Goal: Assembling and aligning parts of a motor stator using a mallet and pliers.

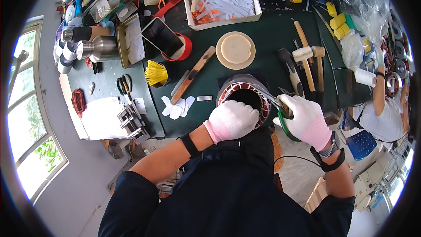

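A round motor stator (237, 81) stands at the table's near edge, its dark bore facing up and a ring of red and white slots around the rim. My left hand (233, 118), in a white glove with a pink cuff, is closed at the near left of the rim. Its fingertips reach into the opening and what they hold, if anything, is hidden. My right hand (305, 116), gloved alike, grips green-handled scissors (286, 127). Their blades point left over the stator's right rim.
A white box of paper strips (226, 4) stands at the back. Around the stator lie a round wooden disc (236, 49), a wooden-handled tool (193, 75), mallets (307, 54) and white paper pieces (177, 107). A cup of yellow strips (156, 73) stands left; another person (383, 109) is at far right.
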